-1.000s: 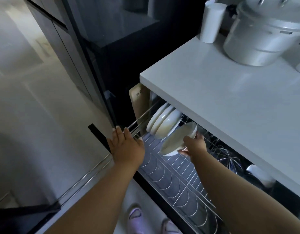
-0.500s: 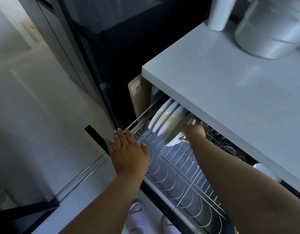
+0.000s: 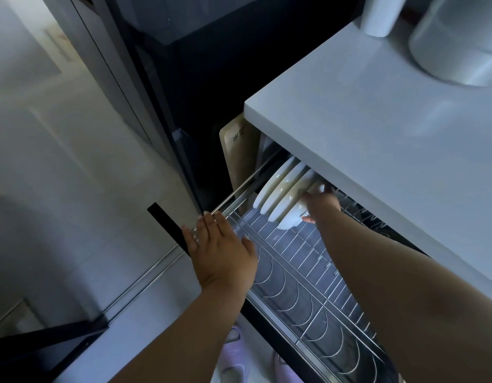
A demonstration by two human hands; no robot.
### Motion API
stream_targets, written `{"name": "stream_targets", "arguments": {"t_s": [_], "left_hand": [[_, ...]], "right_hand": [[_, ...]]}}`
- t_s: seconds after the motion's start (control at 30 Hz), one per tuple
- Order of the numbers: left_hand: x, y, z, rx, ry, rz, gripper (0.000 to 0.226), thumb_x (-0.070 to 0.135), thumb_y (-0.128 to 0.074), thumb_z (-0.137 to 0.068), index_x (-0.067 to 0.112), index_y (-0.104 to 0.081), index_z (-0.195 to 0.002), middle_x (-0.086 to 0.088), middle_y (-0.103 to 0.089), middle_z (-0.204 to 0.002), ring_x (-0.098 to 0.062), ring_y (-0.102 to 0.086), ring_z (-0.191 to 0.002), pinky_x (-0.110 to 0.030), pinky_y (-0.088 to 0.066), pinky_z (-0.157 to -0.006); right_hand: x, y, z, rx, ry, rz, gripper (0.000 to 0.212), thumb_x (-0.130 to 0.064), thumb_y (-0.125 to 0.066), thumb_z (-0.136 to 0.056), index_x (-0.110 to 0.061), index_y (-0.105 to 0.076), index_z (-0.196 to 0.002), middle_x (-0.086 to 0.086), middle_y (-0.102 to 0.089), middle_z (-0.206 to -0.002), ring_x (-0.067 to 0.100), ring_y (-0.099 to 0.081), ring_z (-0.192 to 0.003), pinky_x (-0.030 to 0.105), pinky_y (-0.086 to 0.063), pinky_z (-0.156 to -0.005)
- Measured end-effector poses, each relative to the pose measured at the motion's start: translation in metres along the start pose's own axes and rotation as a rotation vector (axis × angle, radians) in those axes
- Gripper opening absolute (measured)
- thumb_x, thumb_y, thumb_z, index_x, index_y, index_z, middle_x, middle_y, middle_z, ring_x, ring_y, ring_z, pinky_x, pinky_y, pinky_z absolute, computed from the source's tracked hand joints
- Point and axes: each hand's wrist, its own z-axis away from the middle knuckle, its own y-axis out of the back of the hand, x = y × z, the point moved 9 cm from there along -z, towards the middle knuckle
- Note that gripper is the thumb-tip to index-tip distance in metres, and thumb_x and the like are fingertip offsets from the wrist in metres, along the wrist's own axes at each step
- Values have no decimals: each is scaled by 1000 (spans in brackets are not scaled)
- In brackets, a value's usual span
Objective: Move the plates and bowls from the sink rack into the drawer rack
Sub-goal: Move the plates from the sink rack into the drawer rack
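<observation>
Plates (image 3: 280, 190) stand on edge at the far end of the drawer rack (image 3: 302, 275), under the worktop (image 3: 377, 150) edge. I see my right hand (image 3: 320, 203) gripping a white bowl (image 3: 290, 219) beside them, fingers wrapped over its rim. My left hand (image 3: 222, 252) rests flat, fingers straight, on the rack's front rail.

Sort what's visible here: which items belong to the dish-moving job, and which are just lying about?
Job: bowl in right hand; racked plates; drawer rack; left hand on its rail.
Lying about: cutting board; white cup; metal pot; slippers.
</observation>
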Motion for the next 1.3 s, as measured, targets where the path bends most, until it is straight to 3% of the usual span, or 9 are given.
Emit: {"name": "stream_targets", "arguments": {"t_s": [0.1,0.27,0.4,0.6,0.7,0.87,1.07,1.2,1.3], "left_hand": [[-1,-3,-1,-2,2,6,73,44,-38,-92,1,-24,-149,-19,-28,-154,-30,-22,-144,-50,7,-116],[-2,-11,-2,32,-11,20,70,40,-46,-80,-5,-47,-134,-23,-52,-136,-35,-47,-129,-56,-13,-115],[-2,-13,-3,54,-35,9,70,39,-46,-78,-6,-50,-132,-24,-57,-130,-36,-52,-122,-58,-18,-113],[2,-9,1,-70,-38,-72,71,44,-37,-91,2,-24,-147,-14,-42,-146,-28,-40,-133,-53,4,-116],[4,-9,2,-119,-49,-96,71,45,-34,-91,2,-24,-146,-14,-44,-145,-29,-40,-133,-56,3,-115],[20,-14,0,-245,-58,-2,61,45,-41,-90,8,-34,-138,-10,-56,-133,-27,-49,-124,-54,-15,-114],[97,14,27,-324,-261,210,60,32,-41,-95,4,-19,-143,-10,-67,-104,-33,-61,-103,-52,-37,-103],[158,38,51,-325,-413,313,58,32,-41,-96,6,-18,-143,1,-57,-71,-24,-58,-69,-40,-49,-78],[198,49,73,-340,-502,363,55,34,-41,-96,10,-22,-141,-4,-62,-81,-26,-61,-70,-36,-50,-69]], "right_hand": [[1,-2,-5,45,15,24,87,-46,-67,-84,-25,-16,-151,9,-58,-85,33,-68,-92,48,-57,-83],[2,2,2,66,26,40,85,-49,-66,-85,-33,-15,-151,6,-51,-140,34,-68,-94,45,-56,-85],[3,2,12,70,35,166,91,-56,-62,-83,-30,-8,-153,10,-41,-149,37,-66,-102,48,-55,-88],[23,2,53,49,36,83,89,-52,-61,-86,-17,-12,-152,14,-47,-144,34,-61,-113,43,-52,-93],[36,11,77,38,12,-45,83,-51,-62,-86,-18,-21,-150,12,-55,-137,28,-67,-99,44,-56,-87],[57,37,111,72,-11,-297,61,-39,-60,-92,-10,-38,-141,6,-63,-89,24,-66,-76,49,-57,-83],[69,99,147,170,27,-497,37,-28,-51,-99,6,-58,-109,9,-54,-72,18,-56,-58,38,-56,-67],[75,150,170,240,71,-702,21,-22,-50,-99,-6,-52,-86,9,-47,-65,19,-44,-51,31,-43,-52],[87,194,189,323,107,-773,20,-24,-50,-99,-9,-52,-86,10,-53,-65,20,-50,-53,32,-46,-54]]}}
